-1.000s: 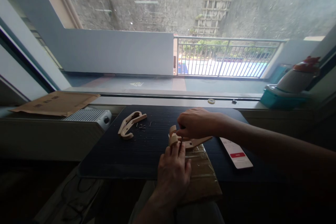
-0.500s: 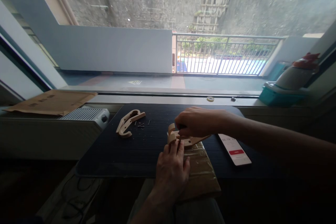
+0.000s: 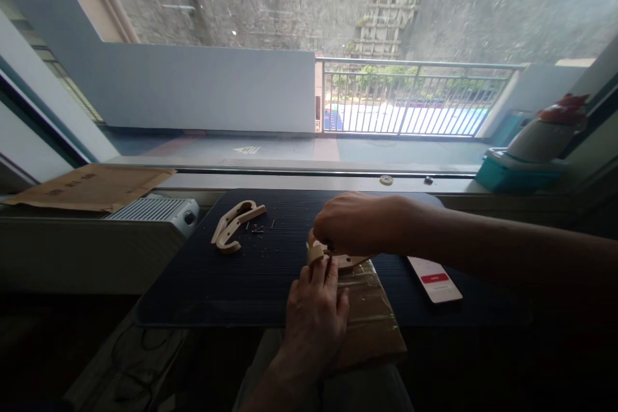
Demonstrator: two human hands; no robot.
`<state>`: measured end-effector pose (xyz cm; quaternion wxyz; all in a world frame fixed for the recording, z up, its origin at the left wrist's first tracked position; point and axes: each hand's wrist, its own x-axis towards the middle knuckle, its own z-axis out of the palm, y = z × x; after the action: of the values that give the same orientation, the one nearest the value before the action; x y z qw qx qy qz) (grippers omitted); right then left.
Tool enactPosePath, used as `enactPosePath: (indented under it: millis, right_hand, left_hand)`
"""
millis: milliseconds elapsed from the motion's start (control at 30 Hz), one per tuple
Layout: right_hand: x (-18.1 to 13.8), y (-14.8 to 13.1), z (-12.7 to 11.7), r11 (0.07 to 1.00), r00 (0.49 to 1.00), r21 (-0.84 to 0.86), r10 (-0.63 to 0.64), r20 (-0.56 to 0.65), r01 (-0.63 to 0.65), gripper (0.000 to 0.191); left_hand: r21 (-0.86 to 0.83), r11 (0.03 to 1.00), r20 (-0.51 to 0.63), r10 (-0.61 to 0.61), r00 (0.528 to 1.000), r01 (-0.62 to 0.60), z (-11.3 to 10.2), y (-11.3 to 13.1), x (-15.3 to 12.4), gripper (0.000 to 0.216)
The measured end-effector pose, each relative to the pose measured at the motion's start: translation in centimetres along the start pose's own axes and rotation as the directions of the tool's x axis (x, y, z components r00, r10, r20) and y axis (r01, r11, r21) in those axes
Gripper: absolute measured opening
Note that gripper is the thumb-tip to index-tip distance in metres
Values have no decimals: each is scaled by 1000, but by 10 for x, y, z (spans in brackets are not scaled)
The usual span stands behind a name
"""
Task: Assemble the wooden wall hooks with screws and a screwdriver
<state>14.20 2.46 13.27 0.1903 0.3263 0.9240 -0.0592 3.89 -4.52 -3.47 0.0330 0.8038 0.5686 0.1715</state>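
Note:
A pale wooden hook piece (image 3: 346, 262) lies near the front middle of the dark mat (image 3: 232, 277). My left hand (image 3: 316, 309) pinches its curved end with closed fingers. From the right, my right hand (image 3: 350, 224) reaches over the same piece, fingers curled down onto it; what they grip is hidden. A second wooden hook (image 3: 234, 224) lies apart on the mat to the left, with several small dark screws (image 3: 259, 228) scattered beside it.
A phone (image 3: 434, 279) with a lit screen lies on the mat at the right. A tape-wrapped cardboard packet (image 3: 371, 325) sticks out under my left hand. A grey heater (image 3: 154, 209) and a cardboard sheet (image 3: 89, 187) are left; a teal box (image 3: 519, 177) stands on the sill.
My right hand has slid slightly left and lower over the wooden piece, covering more of it. The view has shifted a little downward. My left hand keeps its hold.

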Motion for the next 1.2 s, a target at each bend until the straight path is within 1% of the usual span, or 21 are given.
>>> enactPosePath:
  millis: [67, 133, 267, 333, 400, 467, 533, 600, 667, 833, 933, 1000, 1100, 1200]
  right_hand:
    - [0, 5, 5, 1000, 1000, 10, 13, -27, -13, 9]
    - [-1, 10, 11, 997, 997, 51, 68, -48, -65, 11]
    - [-2, 20, 19, 974, 974, 130, 199, -109, -185, 26]
    - [-1, 21, 19, 969, 968, 131, 226, -113, -211, 32]
    - [-1, 18, 14, 975, 974, 116, 202, -100, -190, 32]
    - [-1, 14, 8, 986, 986, 82, 149, -80, -142, 29]
    - [-1, 11, 3, 994, 993, 20, 111, -45, -110, 21]
    - [0, 10, 2, 995, 995, -24, 100, -13, -101, 14]
    - [1, 11, 3, 995, 996, -21, 94, -1, -94, 14]
    - [3, 17, 10, 996, 998, 64, 66, 12, -66, 12]
    - [2, 16, 13, 990, 995, 99, 99, 4, -99, 12]
    - [1, 15, 15, 984, 989, 115, 142, -33, -137, 13]
    - [1, 12, 16, 978, 981, 99, 188, -45, -183, 17]
    - [1, 9, 12, 981, 982, 59, 189, -28, -187, 18]
  left_hand:
    - [2, 1000, 0, -1, 1000, 1, 0, 0, 0, 47]
    - [6, 1000, 5, -2, 1000, 2, 0, 0, 1, 47]
    - [15, 1000, 15, 8, 1000, -8, 0, -1, 1, 47]
    - [22, 1000, 14, 13, 1000, -14, 1, -1, 1, 47]
    - [30, 999, 10, 9, 1000, -10, 1, -1, 1, 47]
    - [37, 999, 7, 3, 1000, -4, 1, -1, 1, 47]
    - [40, 999, 7, 4, 1000, -4, 1, -1, 1, 48]
    - [38, 999, 7, 9, 1000, -9, 1, -1, 1, 48]
    - [34, 999, 9, 10, 1000, -10, 1, -1, 2, 48]
    - [21, 1000, 8, 7, 1000, -7, -2, 1, 1, 46]
    - [17, 1000, 2, 6, 1000, -6, -3, 2, 0, 47]
    - [21, 1000, -2, 4, 1000, -4, -3, 2, 0, 47]
    - [27, 1000, -3, 5, 1000, -4, -2, 2, 0, 46]
    - [31, 999, 3, 5, 1000, -5, -1, 1, 0, 46]
